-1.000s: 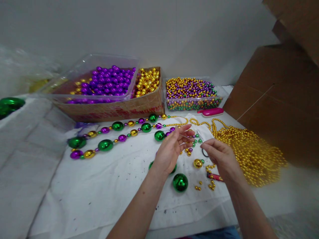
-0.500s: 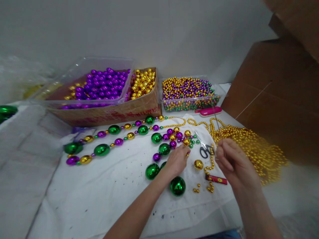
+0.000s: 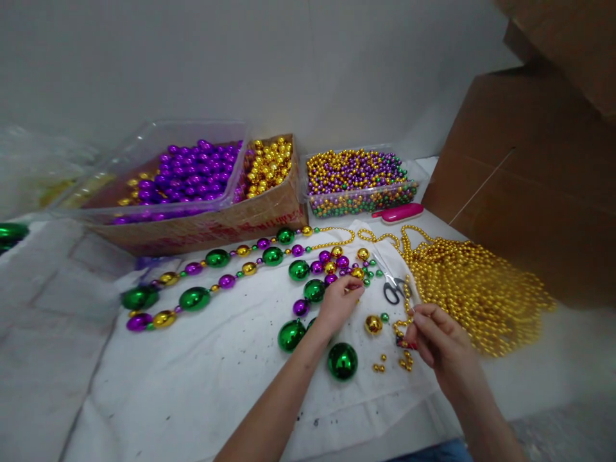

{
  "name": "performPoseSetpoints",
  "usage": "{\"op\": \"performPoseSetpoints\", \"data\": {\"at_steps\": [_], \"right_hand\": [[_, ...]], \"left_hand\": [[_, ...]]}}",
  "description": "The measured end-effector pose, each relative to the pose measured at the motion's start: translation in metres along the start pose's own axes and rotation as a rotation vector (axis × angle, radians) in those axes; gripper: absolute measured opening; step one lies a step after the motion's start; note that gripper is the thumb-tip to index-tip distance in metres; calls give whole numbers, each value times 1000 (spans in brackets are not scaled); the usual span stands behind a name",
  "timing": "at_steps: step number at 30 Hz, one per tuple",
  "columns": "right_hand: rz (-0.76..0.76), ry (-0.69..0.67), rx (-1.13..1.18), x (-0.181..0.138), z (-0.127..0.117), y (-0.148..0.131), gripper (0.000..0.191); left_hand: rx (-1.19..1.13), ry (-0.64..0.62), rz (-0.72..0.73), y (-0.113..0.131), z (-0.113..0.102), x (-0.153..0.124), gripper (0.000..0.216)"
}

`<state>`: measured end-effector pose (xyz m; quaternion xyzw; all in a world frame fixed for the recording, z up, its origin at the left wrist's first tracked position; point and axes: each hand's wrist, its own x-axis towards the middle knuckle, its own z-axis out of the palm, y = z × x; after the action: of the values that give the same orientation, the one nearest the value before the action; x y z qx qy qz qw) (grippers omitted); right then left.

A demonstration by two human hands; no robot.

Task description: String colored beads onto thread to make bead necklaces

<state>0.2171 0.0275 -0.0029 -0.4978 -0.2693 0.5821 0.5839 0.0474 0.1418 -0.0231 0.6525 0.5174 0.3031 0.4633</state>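
Observation:
My left hand [image 3: 338,301] rests on the white cloth [image 3: 202,359] with its fingertips pinched at the small beads of the bead strand [image 3: 231,263], a strand of green, purple and gold balls. My right hand [image 3: 440,340] hovers low over small loose gold beads [image 3: 404,362] and a red lighter [image 3: 402,343], fingers curled together as if pinching a thin thread I cannot make out. Scissors [image 3: 393,290] lie between the hands. A loose green ball [image 3: 342,360] and a gold ball [image 3: 373,324] lie just below my left hand.
A heap of gold bead strings [image 3: 471,282] lies at the right. At the back stand a clear tub of purple balls [image 3: 183,170], a cardboard box with gold balls [image 3: 269,167] and a tub of small mixed beads [image 3: 356,176]. A pink tool [image 3: 402,212] lies nearby. Brown cartons [image 3: 529,173] at right.
Both hands dropped from a raised position down to the cloth. My left hand went onto the strand's small beads; my right hand moved down and toward me, over the loose gold beads.

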Motion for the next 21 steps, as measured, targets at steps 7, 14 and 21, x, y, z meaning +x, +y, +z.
{"op": "performPoseSetpoints", "data": {"at_steps": [7, 14, 21], "right_hand": [[48, 3, -514, -36, -7, 8, 42], [-66, -27, -736, -49, -7, 5, 43], [-80, -6, -720, -51, -3, 6, 37]], "left_hand": [[-1210, 1, -391, 0, -26, -25, 12], [-1268, 34, -362, -2, -30, -29, 14], [-1198, 3, -283, -3, -32, -36, 19]]}}
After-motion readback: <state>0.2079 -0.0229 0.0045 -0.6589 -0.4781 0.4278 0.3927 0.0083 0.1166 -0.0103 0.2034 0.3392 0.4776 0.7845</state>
